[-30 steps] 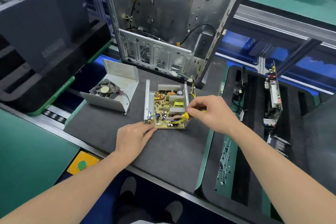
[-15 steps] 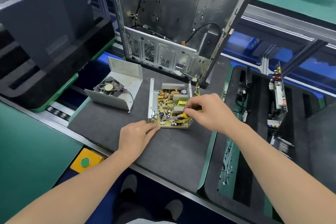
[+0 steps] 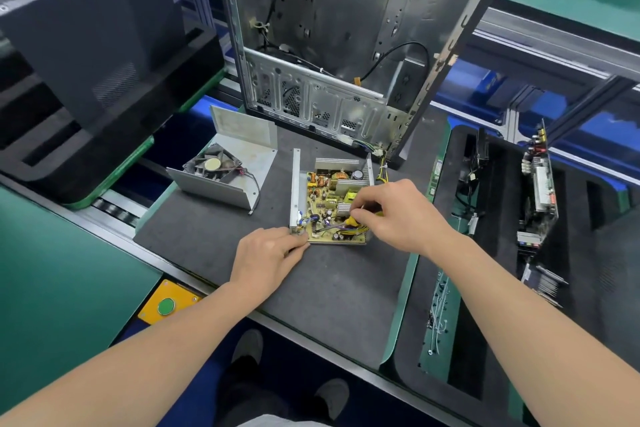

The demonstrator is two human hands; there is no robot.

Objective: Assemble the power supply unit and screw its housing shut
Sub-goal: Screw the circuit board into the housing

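Note:
The open power supply base (image 3: pixel 295 184), a grey metal tray holding a yellow circuit board (image 3: pixel 323 204), lies on the dark mat. My left hand (image 3: pixel 266 256) rests at its near left corner, fingertips touching the board's edge. Over the board's right side, my right hand (image 3: pixel 394 215) pinches the yellow wire bundle (image 3: pixel 353 224). The housing cover (image 3: pixel 239 163) with its fan (image 3: pixel 211 165) lies upturned to the left, a thin cable trailing from the fan.
An open grey computer case (image 3: pixel 346 45) stands upright behind the board. A black foam tray (image 3: pixel 491 253) on the right holds circuit cards and loose screws. A black monitor (image 3: pixel 86 28) sits at far left. A yellow box with a green button (image 3: pixel 166 306) is by the near edge.
The view has shifted slightly. My right hand has moved a little inward over the board's right side, still on the yellow wires. My left hand stays at the near left corner.

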